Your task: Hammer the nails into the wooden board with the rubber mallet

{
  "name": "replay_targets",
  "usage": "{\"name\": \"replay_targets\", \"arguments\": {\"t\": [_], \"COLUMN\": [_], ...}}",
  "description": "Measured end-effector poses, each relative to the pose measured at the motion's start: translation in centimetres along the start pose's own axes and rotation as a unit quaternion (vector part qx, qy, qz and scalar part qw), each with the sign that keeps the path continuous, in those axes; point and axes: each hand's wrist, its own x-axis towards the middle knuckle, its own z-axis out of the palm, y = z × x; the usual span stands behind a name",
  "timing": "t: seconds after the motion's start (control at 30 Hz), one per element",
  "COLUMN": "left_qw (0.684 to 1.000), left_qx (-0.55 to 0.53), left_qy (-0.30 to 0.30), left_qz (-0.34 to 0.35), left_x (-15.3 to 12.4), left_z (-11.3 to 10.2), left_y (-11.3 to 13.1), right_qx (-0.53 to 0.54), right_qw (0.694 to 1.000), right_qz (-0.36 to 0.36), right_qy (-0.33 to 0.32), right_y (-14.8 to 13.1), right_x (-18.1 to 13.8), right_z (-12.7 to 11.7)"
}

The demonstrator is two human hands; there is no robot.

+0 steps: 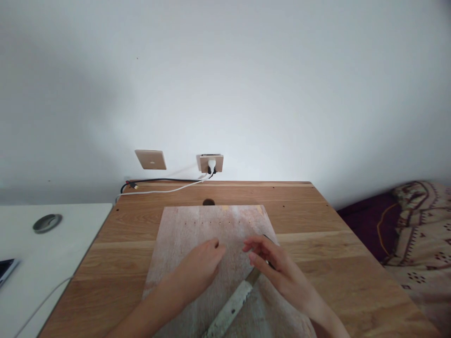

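Observation:
My left hand (206, 260) is closed above a pale wooden board (176, 239), thumb against the curled fingers. Whatever it may pinch is hidden. To its right, my right hand (273, 263) hovers with fingers loosely bent, a gap showing between thumb and fingertips. Beneath and beside the right hand lies a long narrow tool (232, 305), slanting across the board. Its near part is whitish and chipped, with a brown section farther up. A dark part shows behind the right hand; I cannot tell the tool's kind. Several small dark dots line the board's far side.
The board rests on a brown wooden table (317, 253) against a white wall. Black and white cables run along the back to a wall socket (211, 163). On the left, a white table (63, 253) carries a round grey object (47, 223). Patterned fabric (423, 244) lies at right.

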Motion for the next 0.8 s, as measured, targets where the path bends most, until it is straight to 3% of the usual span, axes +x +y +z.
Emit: {"name": "replay_targets", "arguments": {"t": [0.8], "left_qw": [0.998], "left_qx": [0.036], "left_qy": [0.022], "left_qz": [0.040], "left_x": [2.0], "left_z": [0.1], "left_y": [0.5], "right_qx": [0.013], "right_qw": [1.000], "right_qz": [0.004], "right_qy": [0.008], "right_y": [0.7], "right_x": [-0.8], "right_z": [-0.6]}}
